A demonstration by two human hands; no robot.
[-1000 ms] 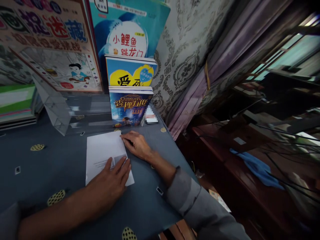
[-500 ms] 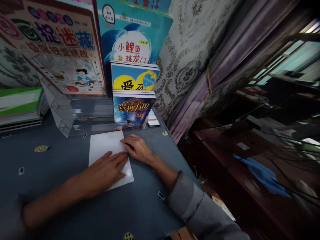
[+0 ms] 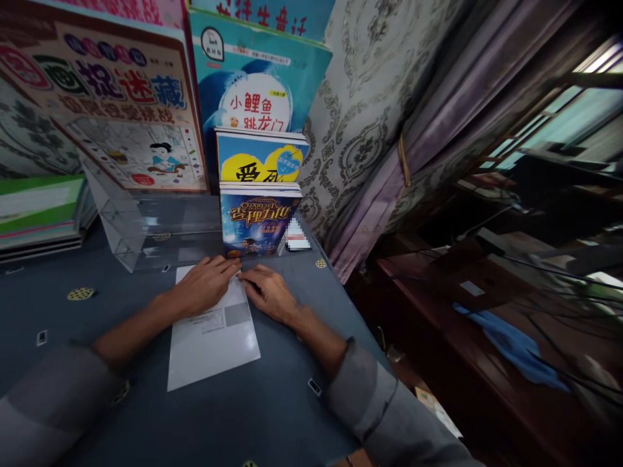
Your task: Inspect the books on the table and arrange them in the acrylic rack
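A glossy white sheet of paper (image 3: 214, 360), with faint print and a grey block on it, lies flat on the dark blue-grey table. My left hand (image 3: 207, 283) rests palm down across its far part, fingers stretched out toward the far right corner. That hand hides much of the sheet's far edge. At the far right corner, my right hand (image 3: 267, 292) has its fingers bent and pressed together on the paper's edge. The fingertips of both hands are close to each other. Just beyond them stands a blue book (image 3: 257, 224) with gold lettering.
A clear acrylic stand (image 3: 119, 227) holds upright books, among them a brown-bordered picture book (image 3: 141, 123) and a teal book (image 3: 257, 71). Green-covered books (image 3: 39, 207) are stacked at left. A purple curtain (image 3: 370, 201) hangs past the table's right edge, near a blue cloth (image 3: 511, 350).
My left hand has slid away from me, from the sheet's middle to its far edge, uncovering the printed area. My right hand stays at the far right corner, nearly unmoved.
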